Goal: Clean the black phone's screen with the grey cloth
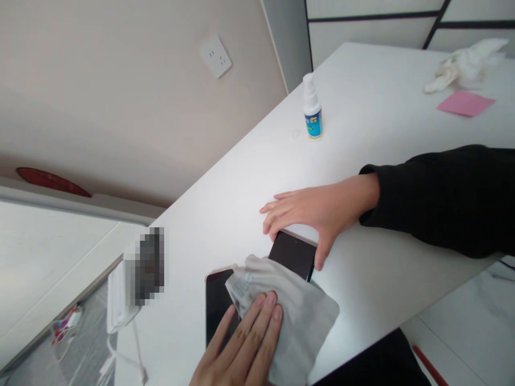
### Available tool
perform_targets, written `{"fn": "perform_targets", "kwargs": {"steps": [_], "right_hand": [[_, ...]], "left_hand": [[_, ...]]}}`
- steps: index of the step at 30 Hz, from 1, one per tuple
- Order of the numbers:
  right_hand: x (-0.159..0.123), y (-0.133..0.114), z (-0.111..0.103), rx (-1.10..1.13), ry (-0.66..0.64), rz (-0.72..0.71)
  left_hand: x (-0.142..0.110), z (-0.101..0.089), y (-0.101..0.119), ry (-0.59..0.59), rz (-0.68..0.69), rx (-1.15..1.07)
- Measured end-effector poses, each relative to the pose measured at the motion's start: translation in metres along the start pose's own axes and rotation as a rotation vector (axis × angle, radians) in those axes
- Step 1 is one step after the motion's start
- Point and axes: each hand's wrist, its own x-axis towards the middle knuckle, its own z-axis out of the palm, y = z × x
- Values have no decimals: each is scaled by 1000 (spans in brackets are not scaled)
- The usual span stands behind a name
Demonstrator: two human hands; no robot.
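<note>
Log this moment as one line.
left hand: flat on grey cloth | right hand: around black phone | cloth: partly covering phone | spray bottle: upright

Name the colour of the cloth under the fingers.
The cloth is light grey, best seen in the head view.

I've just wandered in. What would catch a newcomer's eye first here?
Probably the hands at lower centre: the left hand presses a grey cloth, while the right hand spans the uncovered end of a dark phone partly beneath it. Next, the white bottle with its blue label, standing farther back, and the bright pink paper at upper right.
</note>
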Motion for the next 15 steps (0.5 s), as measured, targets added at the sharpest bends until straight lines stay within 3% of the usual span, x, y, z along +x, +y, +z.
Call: {"fn": "perform_targets", "kwargs": {"steps": [6,9,12,15], "right_hand": [[3,4,0,-34,-20,-18],[3,7,1,-41,-14,-24],[2,9,2,-33,-2,-34],[1,8,3,-19,9,-40]], "left_hand": [[73,1,-28,48,-106,-38],[92,4,-37,54,-119,-84],[86,5,-36,56,-117,-112],[56,5,-25,52,-127,-84]]}}
